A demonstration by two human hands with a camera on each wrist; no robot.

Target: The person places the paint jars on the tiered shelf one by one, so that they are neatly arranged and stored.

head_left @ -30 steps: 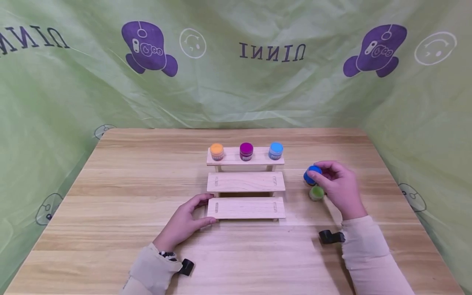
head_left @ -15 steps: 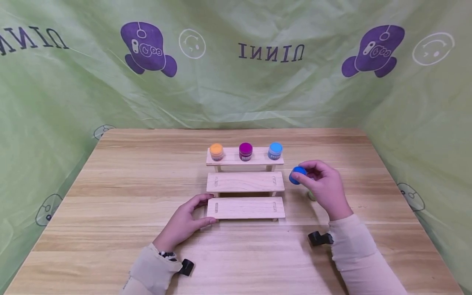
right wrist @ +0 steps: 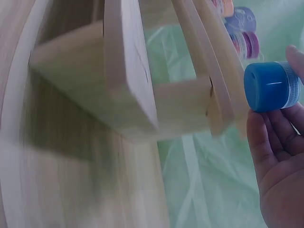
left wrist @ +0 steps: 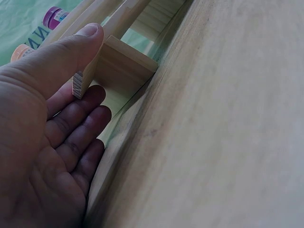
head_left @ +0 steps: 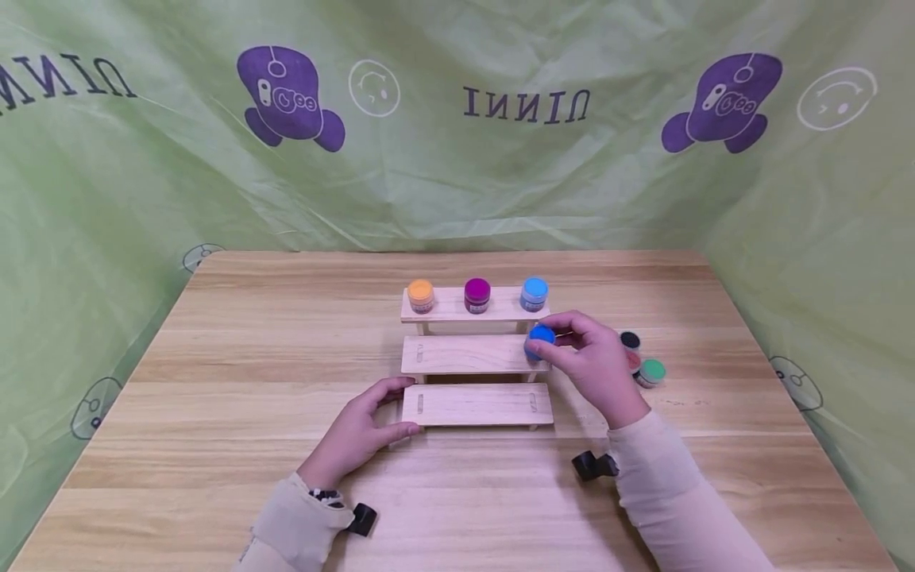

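A three-step wooden display rack (head_left: pixel 475 403) stands on the table. At the left end of its lowest step, my left hand (head_left: pixel 360 433) holds the board, thumb at the front edge and index finger at the back. In the left wrist view, the other fingers of that hand (left wrist: pixel 71 128) lie loosely bent below the board. My right hand (head_left: pixel 596 369) pinches a small blue paint jar (head_left: pixel 541 335) over the right end of the middle step. The right wrist view shows the jar (right wrist: pixel 270 86) between thumb and fingers, close to the rack.
On the top step stand an orange jar (head_left: pixel 420 295), a purple jar (head_left: pixel 477 295) and a light blue jar (head_left: pixel 534 294). Right of the rack, partly behind my right hand, are a black jar (head_left: pixel 630 340), a red jar (head_left: pixel 633 362) and a green jar (head_left: pixel 651 372).
My right hand has carried the blue jar leftward from the table to the middle step's right end. The black, red and green jars have come into view. My left hand has stayed put.
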